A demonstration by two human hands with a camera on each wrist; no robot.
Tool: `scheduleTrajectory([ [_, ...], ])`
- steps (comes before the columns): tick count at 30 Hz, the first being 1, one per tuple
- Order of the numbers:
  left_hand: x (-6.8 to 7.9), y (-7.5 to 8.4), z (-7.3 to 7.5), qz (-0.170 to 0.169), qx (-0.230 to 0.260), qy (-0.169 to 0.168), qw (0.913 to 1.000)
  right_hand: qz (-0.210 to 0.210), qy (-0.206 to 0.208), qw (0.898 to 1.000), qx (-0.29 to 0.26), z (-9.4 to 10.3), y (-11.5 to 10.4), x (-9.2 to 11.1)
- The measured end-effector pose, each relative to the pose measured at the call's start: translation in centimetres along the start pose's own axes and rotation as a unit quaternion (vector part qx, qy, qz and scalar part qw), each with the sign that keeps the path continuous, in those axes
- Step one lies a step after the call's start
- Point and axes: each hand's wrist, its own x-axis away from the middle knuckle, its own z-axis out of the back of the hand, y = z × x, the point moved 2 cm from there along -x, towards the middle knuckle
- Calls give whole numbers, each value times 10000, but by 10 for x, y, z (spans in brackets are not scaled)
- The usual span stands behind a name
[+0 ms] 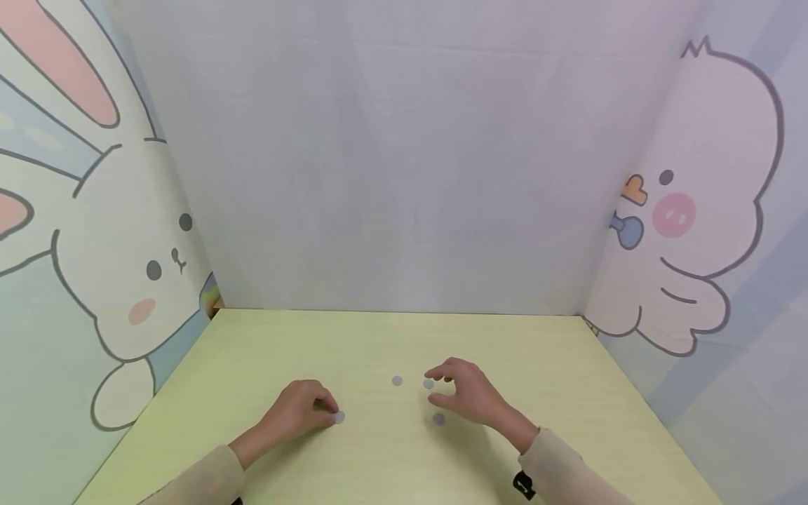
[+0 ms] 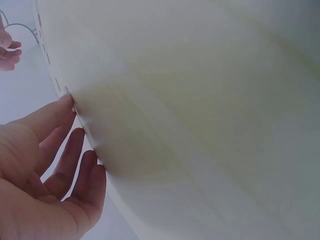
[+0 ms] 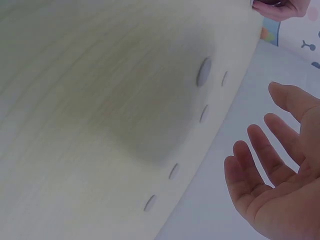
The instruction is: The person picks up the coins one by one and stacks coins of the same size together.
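Note:
My left hand (image 1: 298, 410) rests low at the table's left-centre, thumb and index fingertips pinching a small flat grey disc (image 1: 339, 416) at its edge. In the left wrist view the left hand (image 2: 55, 165) has its other fingertips right at the tabletop, and only a thin sliver of the disc shows. My right hand (image 1: 470, 394) hovers over the table with thumb and fingers spread apart and nothing between them. Close by it lie grey discs: one near the fingertips (image 1: 428, 384), another disc (image 1: 438, 419) below the thumb, and a third disc (image 1: 397, 381) to the left.
The pale yellow wooden table (image 1: 284, 344) meets a plain light curtain (image 1: 404, 175) at the back. Cartoon-printed cloth (image 1: 701, 210) hangs at both sides. In the right wrist view several discs lie flat, including one disc (image 3: 150, 203) close to the table edge.

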Motion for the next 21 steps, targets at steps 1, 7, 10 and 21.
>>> scheduleTrajectory([
  [1,0,0,0,10,5,-3,10000,2,-45,10000,3,0,3,3],
  [7,0,2,1,50,30,13,10000,26,-186,9998,28,2,17,15],
  [10,0,2,1,82,69,-11,9999,9,-218,9998,-1,3,21,19],
  [21,1,2,0,148,81,-8,9999,183,-298,9994,-58,0,29,28],
])
